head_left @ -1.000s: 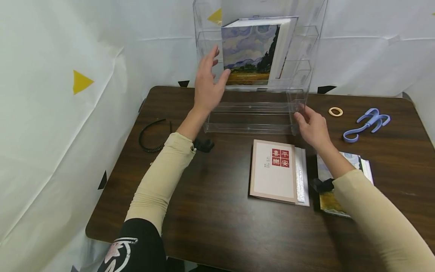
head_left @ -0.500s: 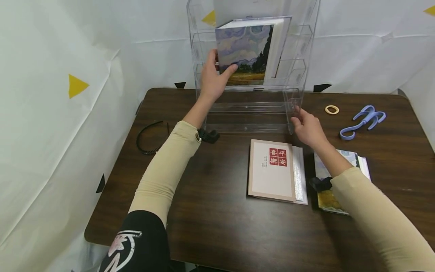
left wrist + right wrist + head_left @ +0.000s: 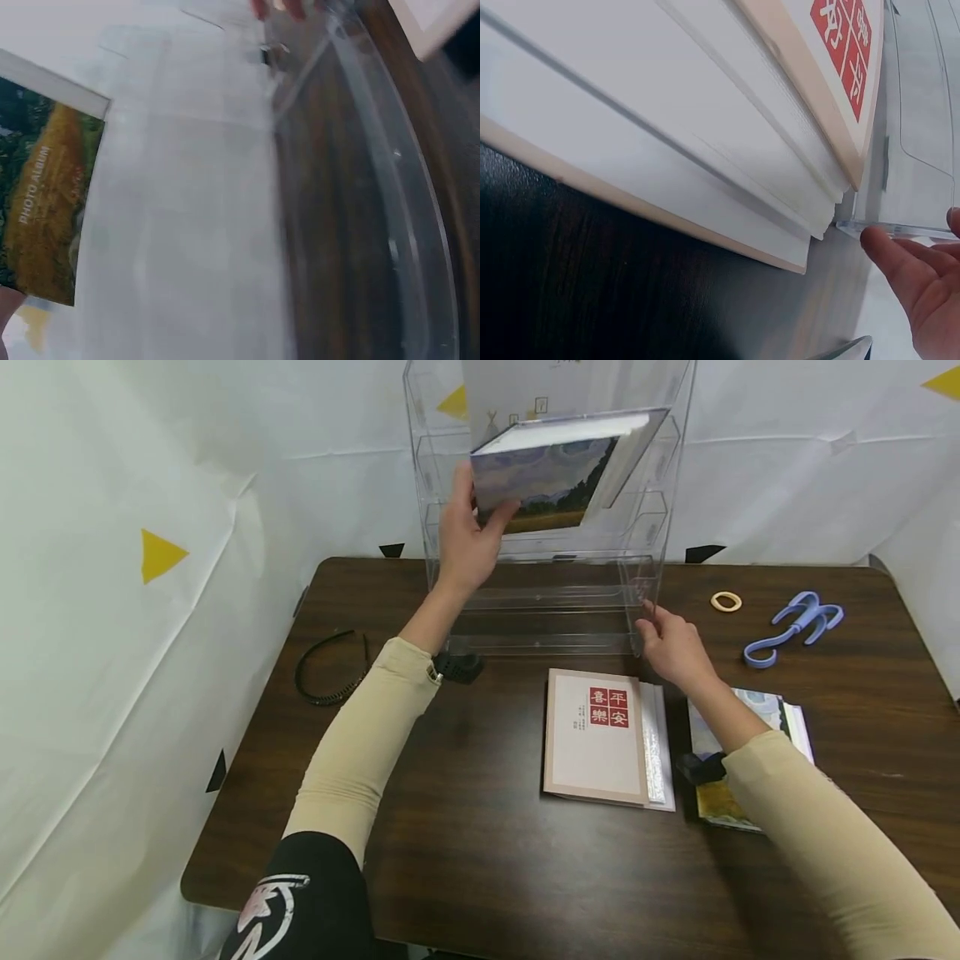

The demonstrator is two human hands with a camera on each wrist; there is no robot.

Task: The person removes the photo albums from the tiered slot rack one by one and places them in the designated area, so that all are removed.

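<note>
My left hand (image 3: 468, 543) grips a photo album (image 3: 546, 485) by its left edge, thumb on the front cover. The cover bears a painted landscape; "PHOTO ALBUM" is legible on the album (image 3: 49, 195) in the left wrist view. The album tilts, its top toward me, in front of a tall clear plastic rack (image 3: 540, 644). Lower right on that rack, my right hand (image 3: 678, 647) holds the side edge between thumb and fingers. The right wrist view shows the thumb of my right hand (image 3: 930, 292) against the clear edge; some fingertips are cut off there.
A beige album (image 3: 596, 743) with red characters lies before the rack. Another landscape album (image 3: 723, 806) is partly under my right forearm. A yellow ring (image 3: 727, 609) and a light-blue clawed holder (image 3: 802, 617) lie at right, a black hoop (image 3: 324, 700) at left. A white panel (image 3: 517, 385) stands behind the held album.
My left hand has come to the album's left edge and taken hold of it. The album has tipped forward and risen off the rack's ledge. My right hand stays at the rack's side.
</note>
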